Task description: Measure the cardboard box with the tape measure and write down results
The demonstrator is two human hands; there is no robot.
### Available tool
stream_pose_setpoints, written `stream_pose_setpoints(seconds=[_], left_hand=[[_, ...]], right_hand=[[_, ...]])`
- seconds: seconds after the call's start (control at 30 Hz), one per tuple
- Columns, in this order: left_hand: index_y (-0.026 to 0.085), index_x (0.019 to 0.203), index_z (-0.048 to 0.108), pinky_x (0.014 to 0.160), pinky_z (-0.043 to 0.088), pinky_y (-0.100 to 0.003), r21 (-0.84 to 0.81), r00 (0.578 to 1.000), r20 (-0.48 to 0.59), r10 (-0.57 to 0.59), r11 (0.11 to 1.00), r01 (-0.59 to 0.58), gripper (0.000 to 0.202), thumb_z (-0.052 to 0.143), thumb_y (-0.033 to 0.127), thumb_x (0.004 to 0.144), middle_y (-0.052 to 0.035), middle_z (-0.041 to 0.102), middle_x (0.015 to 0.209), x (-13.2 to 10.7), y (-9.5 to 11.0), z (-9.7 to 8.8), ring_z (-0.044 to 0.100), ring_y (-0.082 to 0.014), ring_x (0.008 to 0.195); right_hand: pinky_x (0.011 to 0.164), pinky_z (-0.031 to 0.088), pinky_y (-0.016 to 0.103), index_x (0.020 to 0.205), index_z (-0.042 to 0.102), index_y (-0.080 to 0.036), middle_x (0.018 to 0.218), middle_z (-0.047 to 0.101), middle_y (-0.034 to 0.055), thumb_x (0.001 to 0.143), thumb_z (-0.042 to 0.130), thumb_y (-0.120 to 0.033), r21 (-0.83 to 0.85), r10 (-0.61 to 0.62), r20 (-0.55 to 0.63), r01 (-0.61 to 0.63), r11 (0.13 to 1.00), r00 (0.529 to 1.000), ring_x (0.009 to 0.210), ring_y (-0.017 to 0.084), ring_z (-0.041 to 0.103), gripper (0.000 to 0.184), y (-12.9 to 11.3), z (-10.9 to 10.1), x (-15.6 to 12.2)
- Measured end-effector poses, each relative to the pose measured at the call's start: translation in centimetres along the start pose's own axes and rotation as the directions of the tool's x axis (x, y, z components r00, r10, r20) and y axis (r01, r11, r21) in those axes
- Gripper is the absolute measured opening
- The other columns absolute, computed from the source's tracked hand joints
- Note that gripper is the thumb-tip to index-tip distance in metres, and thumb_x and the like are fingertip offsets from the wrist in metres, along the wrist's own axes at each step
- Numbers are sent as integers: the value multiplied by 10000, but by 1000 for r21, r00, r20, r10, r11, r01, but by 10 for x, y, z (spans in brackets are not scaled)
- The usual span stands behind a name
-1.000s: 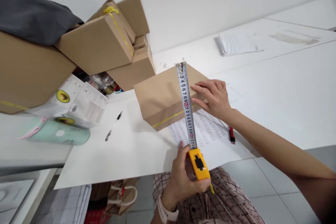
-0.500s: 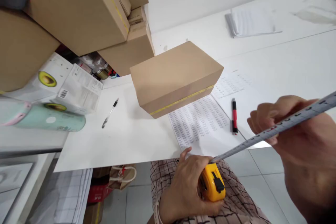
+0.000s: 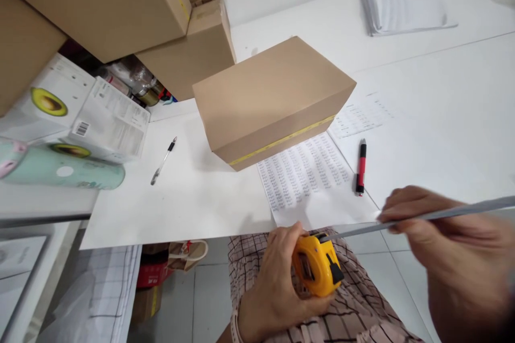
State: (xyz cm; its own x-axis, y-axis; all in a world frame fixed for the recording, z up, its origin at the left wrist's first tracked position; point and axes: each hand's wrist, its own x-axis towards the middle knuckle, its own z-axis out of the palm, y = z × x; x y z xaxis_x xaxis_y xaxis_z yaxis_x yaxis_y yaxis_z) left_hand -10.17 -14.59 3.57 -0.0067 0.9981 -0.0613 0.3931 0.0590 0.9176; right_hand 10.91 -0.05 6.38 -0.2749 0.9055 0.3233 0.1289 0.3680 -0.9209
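White table [image 3: 434, 134] spans most of the frame, its near edge across the lower part. Brown cartons [image 3: 92, 5] pile up in the upper left, crowding that side and cut off by the frame. Closed cardboard box [image 3: 269, 99], yellow tape along its near side, sits at center with nothing touching its top. Avocado-printed white cartons [image 3: 108, 118] at left, below the pile; small jars and packets [image 3: 139, 83] wedged in the gap beside them. Mint bottle [image 3: 92, 174] just in front, left edge of frame; cannot tell whether it stands or lies.

Printed sheet [image 3: 301, 171] right of center, its far part covered by the box. Stack of papers [image 3: 406, 8] in the upper right, well apart from the work.

Right hand [image 3: 446, 236], lower right, blurred: fingers closed on the metal blade [image 3: 483, 207], which runs on past it to the right edge. Left hand [image 3: 277, 278], lower middle: wrapped around the yellow tape measure [image 3: 322, 260], held in front of the table edge, over checked clothing [image 3: 354, 300]. Blade stretches between the two hands, clear of the box.

Smallest: red-and-black pen [image 3: 362, 166] right of the sheet, near the right hand; clear pen [image 3: 163, 163] left of the box.
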Motion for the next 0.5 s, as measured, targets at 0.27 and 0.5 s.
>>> stream_pose_setpoints(seconds=[0.27,0.5], left_hand=[[246,1491,363,1095,483,-556,155,960,-122,254,960,-234,916,875,344,738,-139,662,1256,-7,19,-13,591,-383,1297],[186,1565,279,1133,470,-549,469,789,-315,527,810,-353,929,820,312,822,-127,676,1230,28,8,-41,676,-287,1164]], right_hand=[[545,555,307,1000,771,-319,813,736,29,887,772,-366,107,-64,447,17,994,892,691,187,698,123,9,17,-9],[576,436,326,879,669,-228,767,707,62,945,613,-518,-553,302,-168,-343,759,938,656,192,625,303,53,-9,21]])
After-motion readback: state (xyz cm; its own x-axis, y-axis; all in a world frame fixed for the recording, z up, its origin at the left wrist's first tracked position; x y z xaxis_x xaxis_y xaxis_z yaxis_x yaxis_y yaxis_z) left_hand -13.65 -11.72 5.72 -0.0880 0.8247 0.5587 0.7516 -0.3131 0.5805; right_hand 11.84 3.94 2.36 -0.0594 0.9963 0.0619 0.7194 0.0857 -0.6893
